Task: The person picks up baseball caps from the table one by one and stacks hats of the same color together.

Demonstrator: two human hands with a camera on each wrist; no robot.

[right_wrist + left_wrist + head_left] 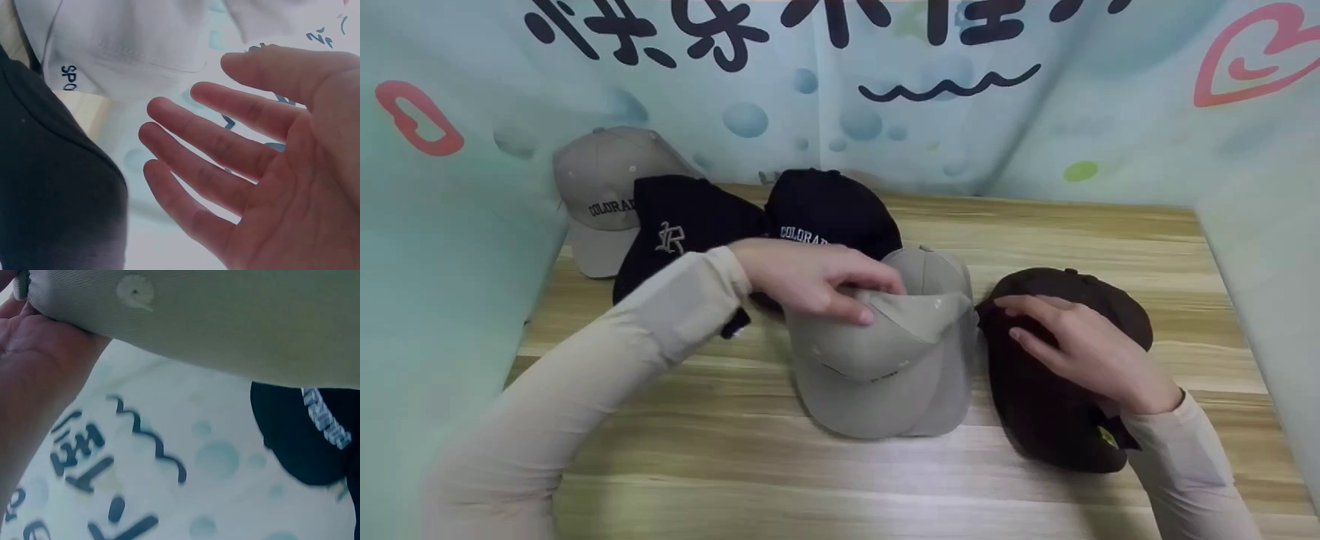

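My left hand point(817, 277) holds a light grey baseball cap point(877, 360) by its crown, thumb and fingers on the dented top. Under and behind it is a second grey cap point(934, 274), its brim showing at the right. The left wrist view has the held cap's fabric point(225, 320) up close, the left hand point(45, 354) at its edge. Over a dark brown cap point(1020, 420) hovers my right hand point(1084, 349), fingers loosely extended. In the right wrist view that hand point(270, 152) has nothing in its palm, apart from the dark cap point(56, 180).
Behind the left arm lie a black cap with an R emblem point(697, 217), a black lettered cap point(832, 210) and a grey lettered cap point(600, 172). They sit on a wood-patterned table point(697, 457). A printed pale curtain point(945, 142) hangs behind and along the sides.
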